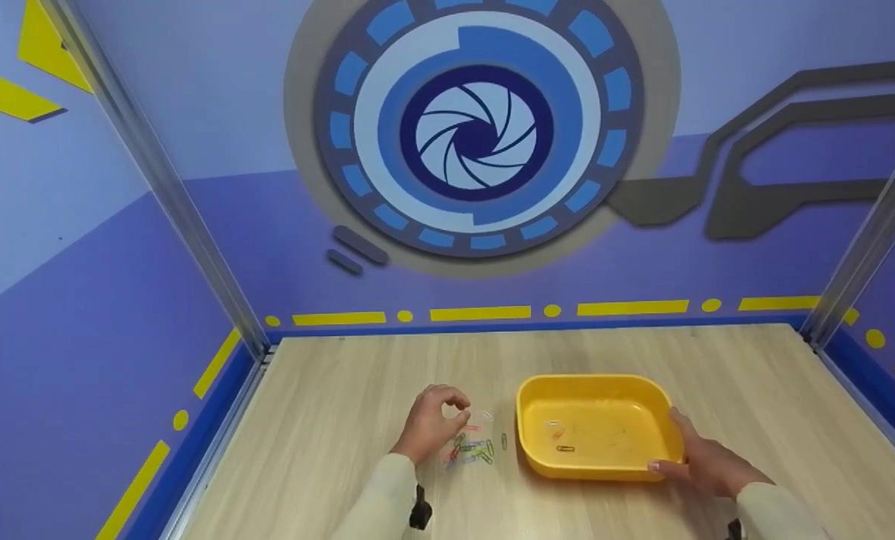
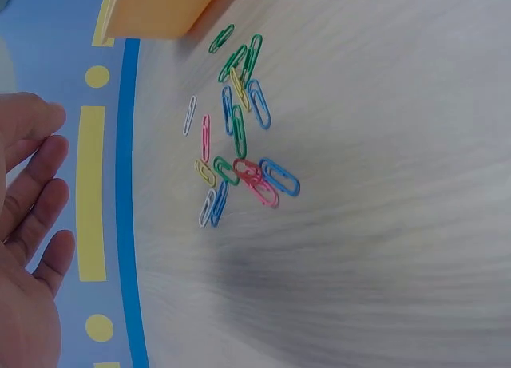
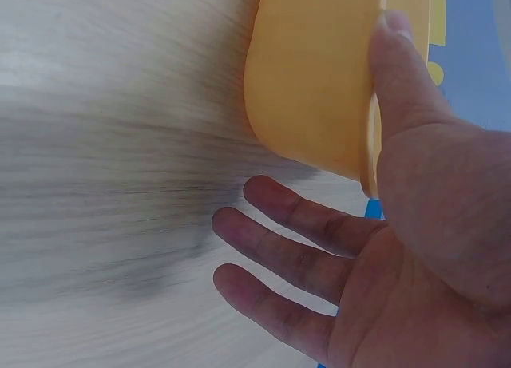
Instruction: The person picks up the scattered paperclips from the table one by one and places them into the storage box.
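Observation:
My left hand (image 1: pixel 436 421) hovers over a loose group of paper clips, fingers bent and the thumb close to the index fingertip. Nothing shows between its fingers. The colourful clips lie on the table: a green paper clip (image 2: pixel 239 131), a blue paper clip (image 2: pixel 279 177), a pink paper clip (image 2: pixel 206 138) and several others. To their right stands a yellow plastic tub (image 1: pixel 597 474). With the thumb over its rim, my right hand (image 1: pixel 710 461) holds the tub at the near right corner. Three of that hand's fingers stretch out below, apart from the tub. A dark paper clip (image 1: pixel 565 448) lies inside it.
Beneath everything is a light wood-grain table (image 1: pixel 357 390). A blue and purple printed panel (image 1: pixel 492 277) rises along the back edge. A metal post (image 1: pixel 184 202) stands at the left corner, with another metal post (image 1: pixel 867 232) on the right.

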Motion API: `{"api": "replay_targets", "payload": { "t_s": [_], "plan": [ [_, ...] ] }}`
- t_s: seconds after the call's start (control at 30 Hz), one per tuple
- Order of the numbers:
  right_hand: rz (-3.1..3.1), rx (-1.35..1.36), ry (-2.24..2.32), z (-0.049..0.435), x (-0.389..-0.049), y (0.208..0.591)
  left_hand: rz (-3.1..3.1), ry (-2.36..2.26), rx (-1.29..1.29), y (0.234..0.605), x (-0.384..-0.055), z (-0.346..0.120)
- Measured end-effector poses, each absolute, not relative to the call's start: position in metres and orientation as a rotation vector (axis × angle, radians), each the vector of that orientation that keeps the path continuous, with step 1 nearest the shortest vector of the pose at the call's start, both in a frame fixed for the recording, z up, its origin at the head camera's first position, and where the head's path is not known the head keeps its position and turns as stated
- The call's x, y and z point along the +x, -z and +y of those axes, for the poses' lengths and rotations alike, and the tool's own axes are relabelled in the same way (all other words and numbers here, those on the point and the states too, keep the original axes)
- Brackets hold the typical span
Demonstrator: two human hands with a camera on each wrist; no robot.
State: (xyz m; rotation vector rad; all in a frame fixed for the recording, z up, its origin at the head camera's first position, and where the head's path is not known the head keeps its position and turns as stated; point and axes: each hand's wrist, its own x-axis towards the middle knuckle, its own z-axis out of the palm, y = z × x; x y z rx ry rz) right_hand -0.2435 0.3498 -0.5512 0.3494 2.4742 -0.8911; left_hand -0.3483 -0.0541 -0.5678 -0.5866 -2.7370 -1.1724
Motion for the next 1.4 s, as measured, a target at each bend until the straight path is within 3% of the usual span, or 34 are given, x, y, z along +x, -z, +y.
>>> {"api": "replay_targets", "payload": {
  "t_s": [1.4],
  "plan": [
    [2.532, 0.305, 0.828, 0.35, -0.24, 0.551, -2.925, 1.235, -0.483, 0.593, -0.357, -0.069]
  ]
}}
